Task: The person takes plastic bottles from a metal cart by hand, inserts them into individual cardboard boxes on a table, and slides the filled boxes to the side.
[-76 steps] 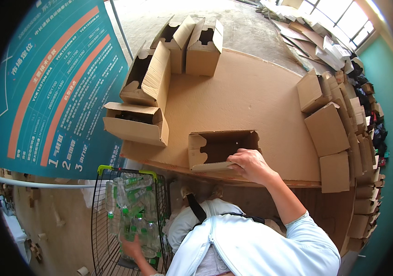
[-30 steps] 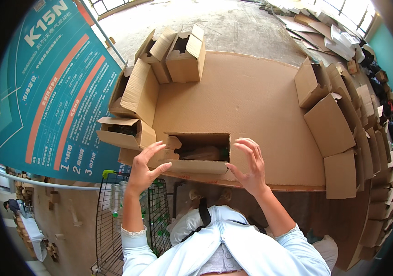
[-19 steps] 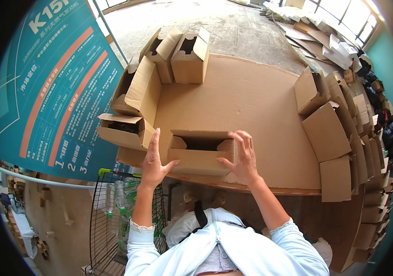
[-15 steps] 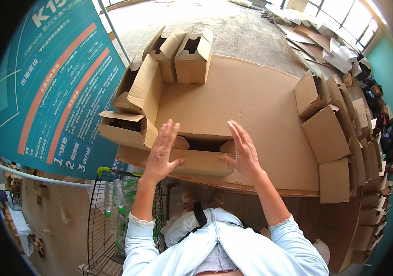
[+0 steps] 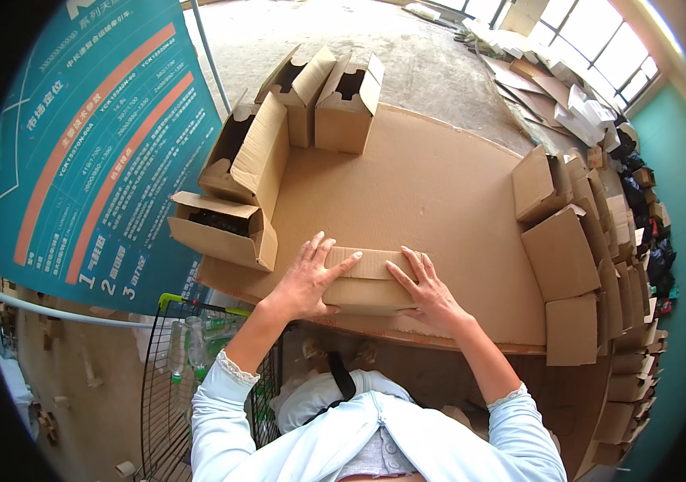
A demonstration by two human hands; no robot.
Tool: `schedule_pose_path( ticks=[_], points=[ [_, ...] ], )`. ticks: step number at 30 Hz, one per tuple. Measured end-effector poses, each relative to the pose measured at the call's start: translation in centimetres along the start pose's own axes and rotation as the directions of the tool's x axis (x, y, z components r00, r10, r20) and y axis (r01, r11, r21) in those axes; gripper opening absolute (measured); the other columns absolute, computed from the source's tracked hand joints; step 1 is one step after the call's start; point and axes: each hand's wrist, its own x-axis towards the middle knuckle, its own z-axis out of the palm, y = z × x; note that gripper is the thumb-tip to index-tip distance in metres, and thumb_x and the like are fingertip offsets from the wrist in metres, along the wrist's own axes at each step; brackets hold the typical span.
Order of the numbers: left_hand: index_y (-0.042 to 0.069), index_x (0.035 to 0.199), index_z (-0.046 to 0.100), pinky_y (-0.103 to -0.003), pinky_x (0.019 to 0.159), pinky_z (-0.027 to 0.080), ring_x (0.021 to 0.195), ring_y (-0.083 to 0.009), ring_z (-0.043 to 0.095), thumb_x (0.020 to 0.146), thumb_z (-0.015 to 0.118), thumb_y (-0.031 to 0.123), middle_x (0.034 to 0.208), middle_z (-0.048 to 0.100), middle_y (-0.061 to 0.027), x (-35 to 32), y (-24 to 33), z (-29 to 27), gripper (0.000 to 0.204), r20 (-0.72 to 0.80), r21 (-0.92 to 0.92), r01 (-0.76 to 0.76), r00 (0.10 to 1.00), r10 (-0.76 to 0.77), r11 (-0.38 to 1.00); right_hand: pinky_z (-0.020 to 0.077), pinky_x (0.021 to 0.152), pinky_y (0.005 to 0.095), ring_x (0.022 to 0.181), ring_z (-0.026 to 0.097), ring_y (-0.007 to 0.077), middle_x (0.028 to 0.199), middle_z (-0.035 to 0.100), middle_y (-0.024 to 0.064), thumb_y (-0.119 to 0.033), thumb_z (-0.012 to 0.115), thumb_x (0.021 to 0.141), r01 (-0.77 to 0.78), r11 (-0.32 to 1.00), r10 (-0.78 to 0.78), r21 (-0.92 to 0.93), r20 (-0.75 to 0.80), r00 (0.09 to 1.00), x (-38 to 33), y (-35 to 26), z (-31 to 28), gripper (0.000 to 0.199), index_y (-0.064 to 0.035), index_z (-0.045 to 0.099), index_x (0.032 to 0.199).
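Note:
A long, narrow cardboard box lies at the near edge of the cardboard-covered table, its lid flap down over the top. My left hand clasps its left end, fingers spread over the lid and thumb against the near side. At the other end, my right hand holds it the same way. What is inside the box cannot be seen. Just beyond my left hand stands an open-topped carton with dark contents.
More open cartons line the table's far left. Stacked folded cartons occupy the right side. A wire cart with plastic bottles stands below the left edge, beside a large teal banner. Flattened cardboard lies on the floor beyond.
The lid flap of the near box has come down, covering its dark opening. Both hands have moved from raised beside the opening onto the box's ends. The view has shifted slightly.

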Motion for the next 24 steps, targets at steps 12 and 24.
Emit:
schedule_pose_path(
  ticks=[12,24],
  points=[
    [0.027,0.143,0.05,-0.056,0.105,0.03,0.12,-0.0438,0.039,0.079,0.068,0.042,0.148,0.032,-0.0253,-1.0,3.8,4.4,0.068,-0.399,0.034,0.422,0.837,-0.374,0.906,0.0194,0.121,0.0511,0.147,0.024,0.0263,0.161,0.02,0.005,-0.031,0.076,0.075,0.339,0.769,-0.383,-0.541,0.034,0.923,16.2,5.3,-2.9,0.094,-0.0255,0.025,0.154],
    [0.028,0.141,0.05,-0.061,0.103,0.033,0.127,-0.0492,0.039,0.084,0.069,0.034,0.152,0.029,-0.0207,9.8,-5.9,5.8,0.06,-0.624,0.084,0.772,0.534,-0.571,0.63,0.0187,0.119,0.0535,0.146,0.022,0.0354,0.159,0.019,0.0172,-0.009,0.068,0.077,0.247,0.942,-0.321,-0.228,-0.389,0.864,20.7,-1.2,3.1,0.089,-0.0164,0.025,0.154]
  ],
)
